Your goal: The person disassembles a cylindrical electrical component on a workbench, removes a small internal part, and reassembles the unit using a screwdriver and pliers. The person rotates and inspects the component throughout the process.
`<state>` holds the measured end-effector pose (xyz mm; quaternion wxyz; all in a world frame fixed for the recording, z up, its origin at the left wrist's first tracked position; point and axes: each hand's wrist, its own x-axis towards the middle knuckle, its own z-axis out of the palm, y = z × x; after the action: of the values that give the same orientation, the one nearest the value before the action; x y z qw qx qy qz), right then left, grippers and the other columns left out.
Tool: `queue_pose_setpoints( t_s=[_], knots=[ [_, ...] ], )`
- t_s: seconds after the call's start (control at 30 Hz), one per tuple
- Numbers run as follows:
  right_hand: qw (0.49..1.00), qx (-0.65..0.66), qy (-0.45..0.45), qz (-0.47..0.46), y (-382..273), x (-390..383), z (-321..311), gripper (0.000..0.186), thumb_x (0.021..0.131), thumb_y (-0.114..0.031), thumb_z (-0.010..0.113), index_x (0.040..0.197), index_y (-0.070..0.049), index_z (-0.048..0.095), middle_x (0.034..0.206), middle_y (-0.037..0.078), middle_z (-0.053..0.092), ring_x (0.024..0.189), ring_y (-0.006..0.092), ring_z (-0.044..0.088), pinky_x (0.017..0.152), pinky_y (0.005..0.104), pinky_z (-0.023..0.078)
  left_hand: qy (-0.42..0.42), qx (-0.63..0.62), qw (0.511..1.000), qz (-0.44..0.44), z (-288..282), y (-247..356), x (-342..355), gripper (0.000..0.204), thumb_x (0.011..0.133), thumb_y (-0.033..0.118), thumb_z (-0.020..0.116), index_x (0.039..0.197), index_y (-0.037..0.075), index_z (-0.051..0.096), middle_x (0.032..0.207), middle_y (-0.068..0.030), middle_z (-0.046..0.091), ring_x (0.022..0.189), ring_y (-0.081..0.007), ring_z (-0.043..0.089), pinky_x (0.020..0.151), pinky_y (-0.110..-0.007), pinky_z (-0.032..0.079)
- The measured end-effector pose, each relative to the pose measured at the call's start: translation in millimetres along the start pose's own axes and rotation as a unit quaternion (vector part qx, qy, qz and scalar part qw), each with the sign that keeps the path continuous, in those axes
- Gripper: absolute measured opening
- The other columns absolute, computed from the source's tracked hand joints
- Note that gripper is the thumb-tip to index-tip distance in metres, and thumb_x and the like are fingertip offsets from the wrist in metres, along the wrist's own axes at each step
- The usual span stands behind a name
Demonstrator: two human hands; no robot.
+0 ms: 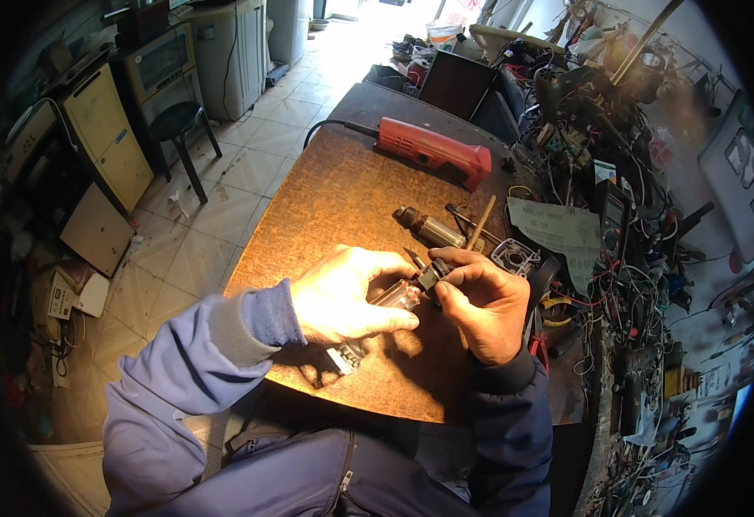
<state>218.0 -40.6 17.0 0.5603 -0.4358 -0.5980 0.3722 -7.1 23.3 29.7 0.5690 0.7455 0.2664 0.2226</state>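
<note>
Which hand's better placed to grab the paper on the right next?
Right hand, likely: it's nearer the paper, though pinching a dark part; the left hand sits farther off.

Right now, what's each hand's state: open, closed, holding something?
Left hand: closed on a shiny cylinder.
Right hand: closed, pinching a small dark part.

Head cam is up above the fingers point(470, 258), near, facing down & fwd; sees table point(312, 215) under 'em, floor point(248, 172) past 'em to L.
</note>
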Motion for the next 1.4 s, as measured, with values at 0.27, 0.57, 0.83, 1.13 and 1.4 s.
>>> queue_pose_setpoints(
  t_s=[0.27,0.57,0.83,1.13,1.4],
  knots=[
    [0.998,-0.055,0.013,-0.027,-1.0,-1.1,8.4,0.010,0.082,0.011,0.072,0.089,0.004,0.068,0.121,0.020,0.069,0.103,0.0157,0.067,0.088,0.0280,0.055,0.017,0.083,0.996,0.042,-1.7,-3.9,1.4,0.055,0.084,0.018,0.088,0.128,-0.005,0.065,0.099,-0.0108,0.074,0.081,-0.0120,0.070,0.072,-0.028,0.059],
    [0.998,-0.044,-0.029,-0.031,0.4,-0.2,-1.7,0.009,0.083,0.010,0.073,0.088,0.004,0.068,0.118,0.019,0.070,0.105,0.0169,0.067,0.092,0.0292,0.054,-0.001,0.073,0.997,0.027,-3.0,-0.9,0.2,0.058,0.082,0.020,0.090,0.129,-0.005,0.065,0.100,-0.0116,0.075,0.085,-0.0126,0.069,0.077,-0.030,0.059],
    [0.999,-0.024,-0.038,-0.007,1.6,-0.8,-3.9,0.009,0.084,0.010,0.072,0.088,0.004,0.067,0.117,0.017,0.069,0.102,0.0153,0.066,0.089,0.0281,0.054,-0.012,0.087,0.996,0.021,-3.1,-1.0,0.2,0.057,0.083,0.019,0.089,0.129,-0.005,0.065,0.099,-0.0116,0.074,0.085,-0.0125,0.069,0.078,-0.030,0.059],
    [0.998,0.015,-0.053,0.002,-0.5,-2.7,-1.5,0.013,0.087,0.010,0.070,0.099,0.004,0.068,0.113,0.012,0.068,0.100,0.0133,0.065,0.089,0.0275,0.054,-0.052,-0.091,0.994,-0.033,-4.1,-15.7,0.9,0.054,0.090,0.020,0.082,0.133,-0.006,0.062,0.103,-0.0088,0.072,0.094,-0.0110,0.066,0.081,-0.028,0.057],
    [0.979,-0.113,-0.155,-0.073,3.1,0.5,-16.7,0.027,0.082,0.005,0.071,0.108,0.001,0.071,0.107,0.012,0.070,0.097,0.0204,0.069,0.083,0.0304,0.054,-0.139,-0.033,0.987,-0.067,-9.9,-2.6,-0.6,0.052,0.092,0.022,0.080,0.133,-0.005,0.062,0.097,-0.0065,0.071,0.082,-0.0119,0.066,0.075,-0.030,0.057]
  ],
)
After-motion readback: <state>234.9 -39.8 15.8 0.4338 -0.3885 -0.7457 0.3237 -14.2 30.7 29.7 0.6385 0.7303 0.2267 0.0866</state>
